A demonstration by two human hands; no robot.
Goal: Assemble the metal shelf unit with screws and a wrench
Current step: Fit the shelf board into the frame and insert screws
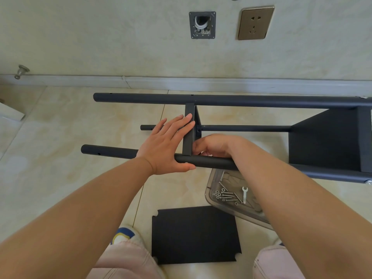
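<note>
Shelf unit (231,100): lying on its side on floor tiles, by the wall. My left hand (165,147): fingers straight, together, flat against the middle shelf panel (189,135), thumb under the near pole (209,162). My right hand (214,144): fingers curled behind that panel; grip hidden. Wrench (244,195), screws (225,196): in clear tray (249,215). 1 spare panel (195,234): flat, near my knees.

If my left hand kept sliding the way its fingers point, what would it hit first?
Probably the upright shelf panel: the left hand already has its fingertips at it, thumb on the near pole. Depth is unclear.
</note>
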